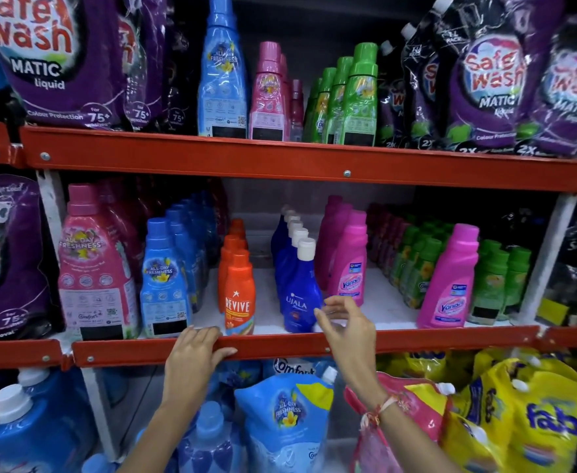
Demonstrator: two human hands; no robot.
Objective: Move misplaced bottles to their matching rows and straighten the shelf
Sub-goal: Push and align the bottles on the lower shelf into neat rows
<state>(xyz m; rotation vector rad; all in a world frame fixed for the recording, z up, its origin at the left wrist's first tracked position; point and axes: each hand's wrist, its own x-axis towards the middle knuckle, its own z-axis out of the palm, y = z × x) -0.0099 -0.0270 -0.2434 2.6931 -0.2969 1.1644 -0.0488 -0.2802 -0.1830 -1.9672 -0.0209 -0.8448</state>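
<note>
On the middle shelf stand rows of bottles: light blue ones (164, 281), orange Revive bottles (239, 295), dark blue Ujala bottles (299, 285) and pink Vanish bottles (346, 264). One pink Vanish bottle (449, 281) stands alone in front of the green bottles (416, 268). My left hand (196, 348) rests on the red front rail (280, 346) of the shelf, fingers curled over its edge. My right hand (345, 322) hovers with fingers apart just right of the front Ujala bottle, holding nothing.
The upper shelf holds a tall blue bottle (222, 73), pink bottles (270, 97), green bottles (351, 97) and purple Safe Wash pouches (485, 90). A large pink bottle (92, 264) stands left of the blue row. Below are blue refill pouches (287, 418) and yellow pouches (536, 421).
</note>
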